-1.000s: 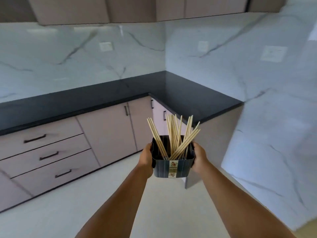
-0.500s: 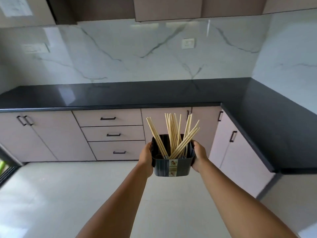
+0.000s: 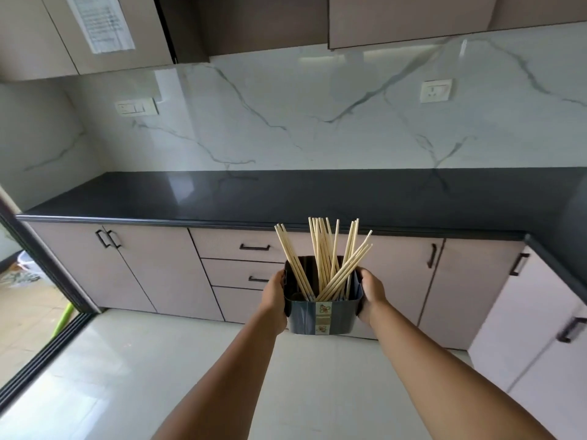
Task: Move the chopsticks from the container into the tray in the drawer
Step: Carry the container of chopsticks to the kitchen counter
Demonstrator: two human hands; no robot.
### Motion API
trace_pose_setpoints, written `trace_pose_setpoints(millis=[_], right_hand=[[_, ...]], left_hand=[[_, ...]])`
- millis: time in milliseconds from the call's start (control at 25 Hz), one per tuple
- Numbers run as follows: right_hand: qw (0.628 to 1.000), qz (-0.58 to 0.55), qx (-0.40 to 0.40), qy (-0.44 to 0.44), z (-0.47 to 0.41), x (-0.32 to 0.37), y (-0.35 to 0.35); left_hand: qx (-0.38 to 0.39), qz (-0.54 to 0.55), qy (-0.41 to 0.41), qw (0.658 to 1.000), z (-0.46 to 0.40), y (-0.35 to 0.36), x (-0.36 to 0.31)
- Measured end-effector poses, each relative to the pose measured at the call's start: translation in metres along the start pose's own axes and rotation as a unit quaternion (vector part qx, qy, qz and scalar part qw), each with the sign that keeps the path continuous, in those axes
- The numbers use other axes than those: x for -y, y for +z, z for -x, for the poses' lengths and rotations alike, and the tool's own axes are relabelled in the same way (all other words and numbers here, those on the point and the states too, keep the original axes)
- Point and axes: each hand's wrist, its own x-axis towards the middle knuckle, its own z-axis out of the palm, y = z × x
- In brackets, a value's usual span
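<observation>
The chopsticks (image 3: 324, 258) stand loose in the container (image 3: 324, 315), fanned in several directions, with their upper ends well above the rim. They appear to be thin, pale wooden sticks: light, stiff and smooth, so they are likely to slide against one another and roll if released singly. Judged best practice is to gather them as a bundle near mid-length, not at the tips.

The container is a dark, square-sided tub, held in mid-air at chest level, well apart from the counter. The left hand (image 3: 274, 300) and the right hand (image 3: 373, 293) press against its opposite side walls, fingers wrapped around the far sides; the fingertips are hidden.

Beyond the container, the drawers (image 3: 241, 258) under the black countertop (image 3: 222, 198) are all closed. No tray is visible yet.
</observation>
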Motion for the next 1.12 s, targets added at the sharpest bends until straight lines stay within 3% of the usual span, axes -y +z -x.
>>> trace_pose_setpoints(millis=[240, 560, 840, 1120], right_hand=[[1.000, 0.000, 0.015, 0.014, -0.098, 0.016, 0.109], [0.999, 0.032, -0.004, 0.026, -0.260, 0.042, 0.195], [0.998, 0.040, 0.014, 0.041, -0.382, 0.072, 0.273], [0.982, 0.166, -0.034, 0.084, -0.457, 0.083, 0.329]], left_hand=[[-0.010, -0.002, -0.002, 1.000, -0.112, -0.053, -0.077], [-0.122, -0.131, -0.008, 0.984, -0.279, -0.076, -0.139], [-0.152, -0.071, -0.001, 0.986, -0.401, -0.083, -0.181], [-0.153, -0.037, -0.015, 0.987, -0.494, -0.106, -0.204]])
